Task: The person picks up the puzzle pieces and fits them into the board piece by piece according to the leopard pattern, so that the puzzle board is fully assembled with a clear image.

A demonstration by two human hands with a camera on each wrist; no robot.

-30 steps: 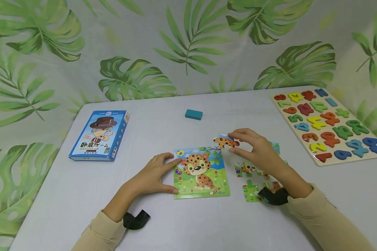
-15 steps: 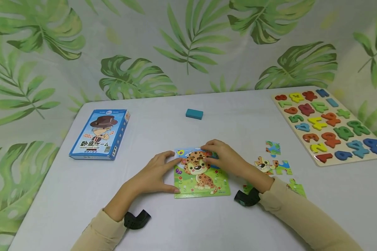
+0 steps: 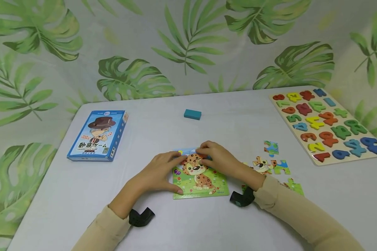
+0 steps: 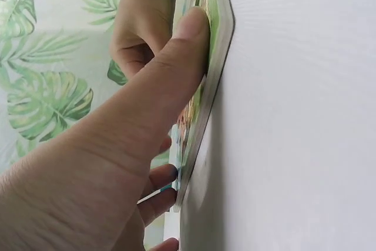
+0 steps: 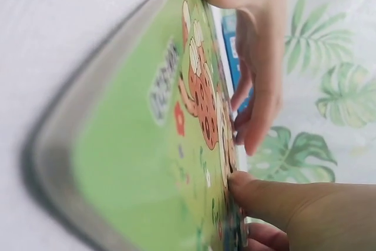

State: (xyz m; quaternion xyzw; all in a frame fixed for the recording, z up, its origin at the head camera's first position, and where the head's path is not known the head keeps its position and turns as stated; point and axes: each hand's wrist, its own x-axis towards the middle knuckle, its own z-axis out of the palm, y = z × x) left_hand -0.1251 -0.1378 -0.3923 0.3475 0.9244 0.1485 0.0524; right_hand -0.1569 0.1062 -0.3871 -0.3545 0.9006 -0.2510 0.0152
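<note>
A square jigsaw board (image 3: 188, 187) with a spotted cub in a meadow lies on the table. Over its upper middle, my right hand (image 3: 221, 161) pinches a spotted jigsaw piece (image 3: 193, 158) between thumb and fingers, down at the cub's head; part of the piece is covered by fingers. My left hand (image 3: 157, 174) spans the board's left side, fingers at the upper left and thumb resting on the lower-left part. The left wrist view shows that thumb (image 4: 191, 27) on the board's face. Seen from the right wrist, the right thumb (image 5: 247, 189) presses close to the picture.
Loose jigsaw pieces (image 3: 271, 147) lie right of the board, several partly behind the right forearm. A blue game box (image 3: 97, 136) stands at the left, a teal block (image 3: 192, 114) at the back. A number board (image 3: 330, 125) lies at the right, before a leaf-patterned cloth (image 3: 188, 45).
My right hand has carried the spotted piece left from beside the board onto the cub's head area. The left hand has shifted slightly right, its fingers now nearer the right hand.
</note>
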